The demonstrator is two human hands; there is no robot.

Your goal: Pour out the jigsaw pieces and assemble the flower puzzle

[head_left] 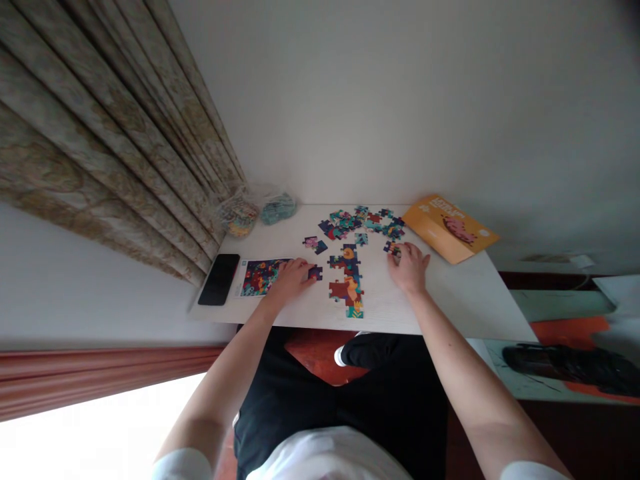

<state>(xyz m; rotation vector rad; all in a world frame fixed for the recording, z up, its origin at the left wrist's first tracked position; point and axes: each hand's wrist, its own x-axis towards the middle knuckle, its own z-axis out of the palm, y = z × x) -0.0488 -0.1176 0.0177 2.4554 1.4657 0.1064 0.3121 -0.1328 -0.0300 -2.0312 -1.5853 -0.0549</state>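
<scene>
My left hand (290, 279) rests partly over a printed picture sheet (256, 277), its fingers closed on the edge of a dark purple jigsaw piece (315, 273). Just right of that piece lies a joined strip of jigsaw pieces (352, 283), with brown, orange and dark blue parts. Farther right, my right hand (409, 269) has its fingertips closed on a small dark jigsaw piece (391, 247), which they partly hide. Two loose pieces (315, 245) lie above my left hand. A heap of loose jigsaw pieces (341, 223) spreads along the back of the table.
A black phone (219, 280) lies at the table's left end. Clear bags of pieces (240, 215) stand behind it, by the patterned curtain (165, 100). An orange cardboard packet (450, 228) is at the back right of the white table (463, 310), against the wall.
</scene>
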